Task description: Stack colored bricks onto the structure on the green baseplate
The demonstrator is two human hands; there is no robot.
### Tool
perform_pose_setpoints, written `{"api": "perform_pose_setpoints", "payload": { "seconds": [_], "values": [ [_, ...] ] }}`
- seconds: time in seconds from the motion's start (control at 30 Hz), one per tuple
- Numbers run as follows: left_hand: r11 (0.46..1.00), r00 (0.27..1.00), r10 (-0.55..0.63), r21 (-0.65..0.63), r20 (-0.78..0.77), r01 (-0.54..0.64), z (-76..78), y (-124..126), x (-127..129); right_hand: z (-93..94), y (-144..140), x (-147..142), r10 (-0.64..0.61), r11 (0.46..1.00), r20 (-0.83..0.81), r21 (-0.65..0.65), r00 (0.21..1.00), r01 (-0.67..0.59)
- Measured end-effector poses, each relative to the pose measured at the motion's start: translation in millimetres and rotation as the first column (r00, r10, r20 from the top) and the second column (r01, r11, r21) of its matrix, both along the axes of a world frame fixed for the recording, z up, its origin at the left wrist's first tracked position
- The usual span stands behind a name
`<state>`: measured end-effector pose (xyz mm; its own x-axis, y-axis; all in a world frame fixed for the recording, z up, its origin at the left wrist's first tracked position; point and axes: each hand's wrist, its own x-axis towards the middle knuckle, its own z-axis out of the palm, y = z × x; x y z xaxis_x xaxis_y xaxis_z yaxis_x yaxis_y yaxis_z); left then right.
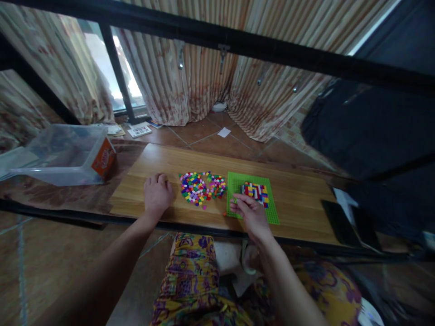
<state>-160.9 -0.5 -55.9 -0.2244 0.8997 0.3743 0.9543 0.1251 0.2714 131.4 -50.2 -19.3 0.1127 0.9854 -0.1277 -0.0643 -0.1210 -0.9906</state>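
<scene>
The right hand (pixel 249 210) is pinching a tiny green plastic brick (pixel 235 200) in a closed fingertip grip at the seven o'clock edge of the flat green studded baseplate (pixel 268 213). The left hand (pixel 157 194) is resting knuckles-curled on the pale wooden bench (pixel 299 199), holding nothing. The brick is so small it could slip and skitter off the near bench edge — or the wrist could knock the striped multicoloured block (pixel 255 191) at one o'clock. A loose heap of mixed bright bricks (pixel 200 187) is lying at nine o'clock of the plate.

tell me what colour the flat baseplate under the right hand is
Bright green; the baseplate shows clearly in the head view, beneath the right hand.
</scene>
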Motion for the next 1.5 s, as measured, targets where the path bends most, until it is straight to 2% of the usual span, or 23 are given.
{"api": "perform_pose_setpoints", "payload": {
  "seconds": [0.2, 0.37, 0.5, 0.63, 0.83, 1.07, 1.33, 1.5],
  "values": [
    [1.000, 1.000, -0.002, -0.006, -0.019, 0.002, 0.8, 1, -1, -4.5, -14, 66, -0.265, 0.964, 0.245, 0.070, 0.933, 0.256],
    [1.000, 1.000, -0.014, 0.013, -0.026, 0.014, 0.3, 2, -1, -5.4, -7, 88, -0.348, 0.937, 0.314, 0.096, 0.883, 0.335],
    [1.000, 1.000, -0.012, 0.015, -0.015, 0.012, 0.0, 2, -1, -2.0, 1, 80, -0.303, 0.953, 0.443, 0.157, 0.844, 0.260],
    [1.000, 1.000, -0.007, 0.000, -0.001, 0.007, 1.7, 2, 0, 8.7, 13, 65, -0.294, 0.955, 0.581, 0.204, 0.759, 0.213],
    [1.000, 1.000, -0.006, -0.002, 0.016, 0.006, 1.8, 2, 0, 15.1, 24, 53, -0.255, 0.967, 0.768, 0.208, 0.587, 0.148],
    [1.000, 1.000, 0.003, -0.024, 0.017, -0.003, 2.8, 0, 1, 14.6, 25, 46, -0.258, 0.966, 0.879, 0.220, 0.402, 0.139],
    [1.000, 0.999, -0.004, -0.020, 0.039, 0.005, 1.7, 1, 1, 13.3, 24, 36, -0.269, 0.960, 0.906, 0.225, 0.326, 0.167],
    [1.000, 1.000, -0.010, -0.007, -0.014, 0.010, -0.9, 2, -1, 5.6, 21, 39, -0.304, 0.952, 0.879, 0.267, 0.367, 0.149]
  ]
}}
